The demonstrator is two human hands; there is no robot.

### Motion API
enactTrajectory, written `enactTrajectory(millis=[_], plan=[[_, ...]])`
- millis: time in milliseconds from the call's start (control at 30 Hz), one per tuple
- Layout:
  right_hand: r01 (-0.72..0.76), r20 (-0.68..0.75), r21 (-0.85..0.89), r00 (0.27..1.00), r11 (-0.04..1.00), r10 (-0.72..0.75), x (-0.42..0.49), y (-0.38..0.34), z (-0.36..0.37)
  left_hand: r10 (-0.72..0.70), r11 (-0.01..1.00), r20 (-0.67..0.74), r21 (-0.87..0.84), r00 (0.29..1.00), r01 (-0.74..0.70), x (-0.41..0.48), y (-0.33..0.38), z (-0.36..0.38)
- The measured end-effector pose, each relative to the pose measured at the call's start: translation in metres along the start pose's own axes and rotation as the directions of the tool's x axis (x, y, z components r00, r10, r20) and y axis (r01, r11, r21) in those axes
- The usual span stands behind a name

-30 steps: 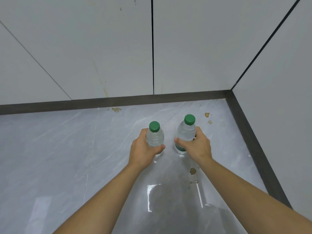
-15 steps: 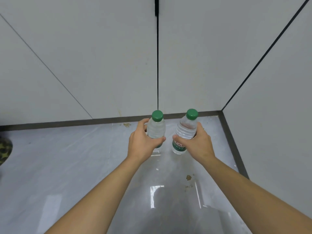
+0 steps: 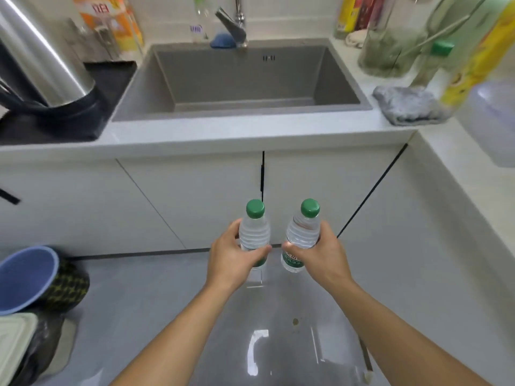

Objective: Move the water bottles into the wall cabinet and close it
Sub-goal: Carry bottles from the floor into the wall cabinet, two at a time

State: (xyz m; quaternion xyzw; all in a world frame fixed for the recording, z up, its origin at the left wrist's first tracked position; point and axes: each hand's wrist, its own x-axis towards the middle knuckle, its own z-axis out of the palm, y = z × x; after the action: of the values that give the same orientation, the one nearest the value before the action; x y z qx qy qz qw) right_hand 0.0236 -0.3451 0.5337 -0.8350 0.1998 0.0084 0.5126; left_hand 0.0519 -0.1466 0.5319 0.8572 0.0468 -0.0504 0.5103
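Note:
I hold two clear water bottles with green caps upright in front of me, above the floor. My left hand is wrapped around the left bottle. My right hand grips the right bottle, which has a green label near its base. Both bottles hang in front of the white base cabinet doors under the counter. No wall cabinet is in view.
A grey sink with a tap sits in the white counter. A steel kettle stands left, a grey cloth and jars right. A blue-lined bin and a black bag stand on the floor at left.
Both hands have lifted the bottles off the floor, and my view has risen from the floor corner to the sink and counter.

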Motion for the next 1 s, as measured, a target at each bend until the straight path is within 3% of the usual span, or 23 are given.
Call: enactTrajectory(millis=[267,567,1000], plan=[[0.06,-0.05,0.0,0.997,0.998,-0.06,-0.052,-0.17,-0.09,0.08,0.997,-0.023,-0.02,0.997,-0.081,-0.025,0.171,-0.109],[0.191,-0.144,0.087,0.974,0.978,-0.177,-0.098,-0.281,-0.154,0.206,0.975,-0.048,-0.075,0.977,-0.209,-0.05,0.293,-0.172],[0.248,-0.426,0.077,0.884,0.966,-0.193,-0.155,-0.334,-0.262,0.514,0.856,0.145,-0.152,0.845,-0.494,-0.078,0.421,-0.161]])
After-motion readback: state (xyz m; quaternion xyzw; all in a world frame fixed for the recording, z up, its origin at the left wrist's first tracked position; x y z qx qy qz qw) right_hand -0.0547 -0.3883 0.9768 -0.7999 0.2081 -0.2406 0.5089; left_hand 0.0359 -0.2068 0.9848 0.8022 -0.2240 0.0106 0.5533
